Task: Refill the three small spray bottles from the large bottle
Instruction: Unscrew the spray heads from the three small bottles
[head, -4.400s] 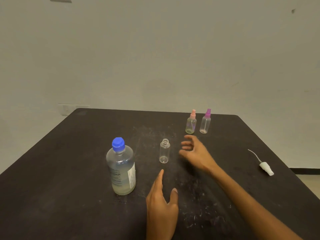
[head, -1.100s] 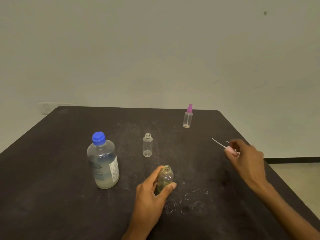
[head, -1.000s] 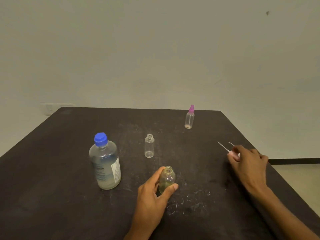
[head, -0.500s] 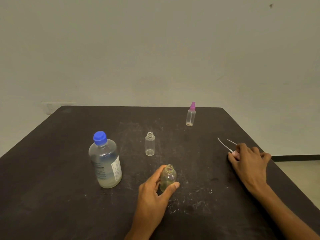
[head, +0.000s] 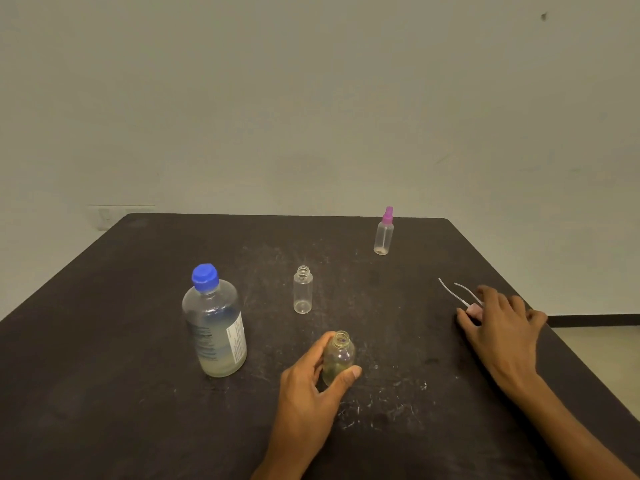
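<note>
The large bottle (head: 214,323) with a blue cap stands left of centre, partly filled with clear liquid. My left hand (head: 311,386) grips a small round uncapped bottle (head: 339,356) standing on the table. A small clear uncapped bottle (head: 302,289) stands behind it. A third small bottle (head: 383,233) at the back keeps its purple spray top. My right hand (head: 498,323) lies low on the table at the right, with thumb and forefinger pinching a pink spray head (head: 473,309). Two thin dip tubes (head: 457,292) stick out beyond the fingers.
The dark table (head: 138,393) is scuffed with white marks near the front centre. Its right edge runs close behind my right hand, with the floor beyond. A pale wall stands behind the table's far edge.
Since 4.4 s ago the pink-topped bottle has come forward into my left hand without its top. My right hand carried the pink spray head to the right and has lowered it to the table.
</note>
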